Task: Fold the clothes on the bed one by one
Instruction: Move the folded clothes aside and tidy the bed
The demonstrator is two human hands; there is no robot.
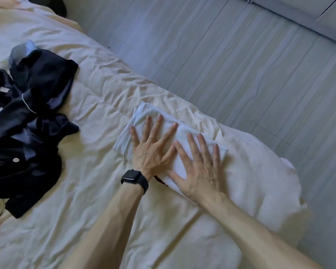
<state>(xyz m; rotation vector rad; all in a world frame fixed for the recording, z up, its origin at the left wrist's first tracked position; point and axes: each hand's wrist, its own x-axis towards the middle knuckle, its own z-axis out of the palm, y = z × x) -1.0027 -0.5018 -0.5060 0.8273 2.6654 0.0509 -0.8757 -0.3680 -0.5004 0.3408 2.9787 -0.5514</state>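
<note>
Fingers (159, 123): on both hands they are spread straight and laid flat; nothing is gripped or pinched.
Left hand (151, 152): it is pressed palm-down on the left half of the white garment (182, 132), with a dark watch (134, 178) worn at the wrist.
Right hand (201, 169): it is pressed palm-down on the right half, just beside the left hand, and the thumbs are nearly touching.
Task's thing: the white garment is lying directly under both palms as a compact folded rectangle, near the edge of the bed (105, 210) that borders the pale tiled floor (241, 74).
Long axis: it runs from upper left to lower right in the view, roughly along the bed edge and across the line of the forearms.
Step judged: this garment appears to be folded and is being smoothed flat.
Next thing: a heap of dark clothes (33, 133) is left unfolded, well apart from the hands and to their left, with a pale blue-grey piece (21, 53) at its far end.
Nearer hand: the left hand is the closer to the heap, so a sideways reach to the left is what the coming move would be expected to turn on.
</note>
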